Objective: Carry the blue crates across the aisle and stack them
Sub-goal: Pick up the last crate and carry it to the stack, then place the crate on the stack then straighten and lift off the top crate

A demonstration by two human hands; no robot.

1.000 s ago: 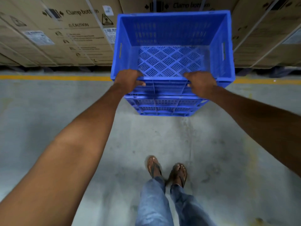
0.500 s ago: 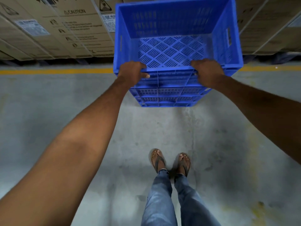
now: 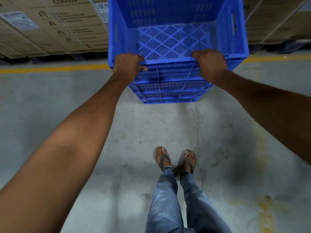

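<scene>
An empty blue crate (image 3: 171, 39) with a slotted bottom is held out in front of me at arm's length. My left hand (image 3: 127, 66) grips its near rim at the left, and my right hand (image 3: 209, 64) grips the same rim at the right. The crate's near wall (image 3: 168, 88) faces me, and its far side is cut off by the top of the view. I cannot tell whether it rests on anything underneath.
Large cardboard boxes (image 3: 50, 27) line the far side, left and right of the crate, behind a yellow floor line (image 3: 55, 68). My sandalled feet (image 3: 175, 159) stand on the grey concrete floor (image 3: 67, 101).
The crate and both hands have shifted up in view, with the boxes and yellow line now closer. My feet have come together. The grip on the rim is unchanged.
</scene>
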